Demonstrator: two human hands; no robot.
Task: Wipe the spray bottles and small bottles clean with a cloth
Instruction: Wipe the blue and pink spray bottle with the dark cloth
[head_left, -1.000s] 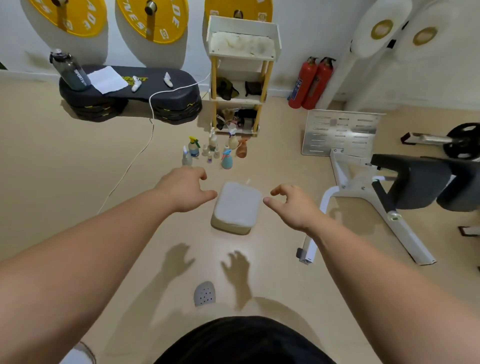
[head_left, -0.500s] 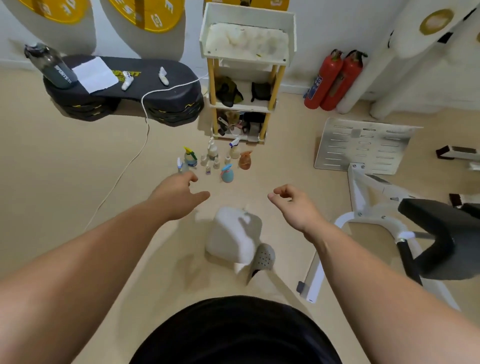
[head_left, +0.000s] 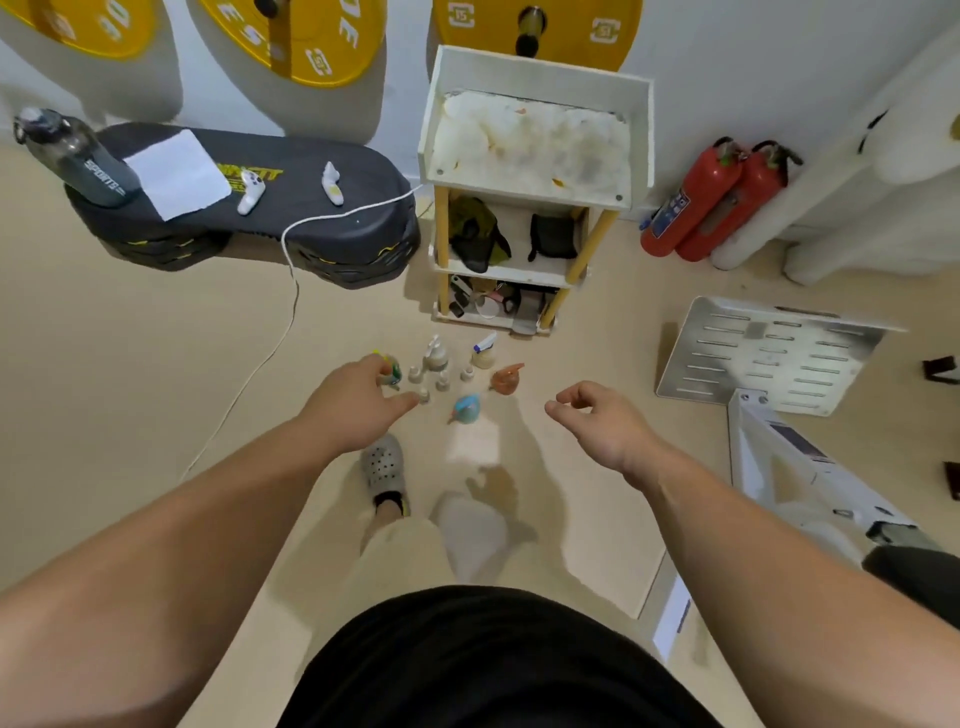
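Several spray bottles stand on the beige floor in front of a small shelf: a white one (head_left: 435, 353), a cream one with a blue-white nozzle (head_left: 483, 354), an orange one (head_left: 506, 378), a blue one (head_left: 466, 409) and a green-yellow one (head_left: 393, 371) half hidden behind my left hand. Several small pale bottles (head_left: 442, 382) stand between them. A white cloth (head_left: 176, 174) lies far off on the black step platform. My left hand (head_left: 358, 402) reaches over the bottles' left side, fingers relaxed, holding nothing. My right hand (head_left: 605, 423) hovers to their right, loosely curled and empty.
The white-and-yellow shelf (head_left: 535, 171) stands behind the bottles. On the black step platform (head_left: 291, 218) are a dark sports bottle (head_left: 78, 156) and two white controllers. Two red extinguishers (head_left: 711, 200) lean at the wall. A metal plate (head_left: 769, 353) lies right. My clog (head_left: 384, 470) and a blurred white stool (head_left: 472, 530) are below.
I have stepped forward, so the bottles and shelf are nearer and the white stool has slid under me. My left hand now reaches the bottles; both hands stay empty.
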